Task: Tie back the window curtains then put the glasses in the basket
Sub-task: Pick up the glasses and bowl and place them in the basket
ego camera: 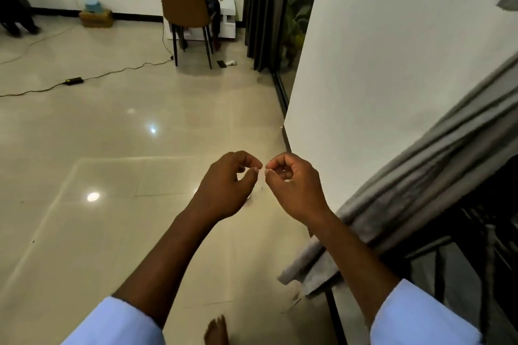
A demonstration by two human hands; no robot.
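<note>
Left hand: the left hand (pixel 228 180) is in the middle of the view, fingers curled, thumb and first finger pinching something thin and pale. It is too small to tell what.
Right hand: the right hand (pixel 291 179) is just at 3 o'clock of the left one, fingertips almost touching it, pinching the same little pale bit.
Curtain: the long grey cloth curtain (pixel 426 179) hangs bunched at 3 o'clock of the hands, beside the white wall (pixel 392 64). No tie is around it yet, I think.
Glasses and basket: not in view.
What could go wrong: the tiny thing could slip and drop on the shiny cream tile floor (pixel 112 148) if the pinch gets loose. The bunched curtain could fall open again, since no hand holds it.
</note>
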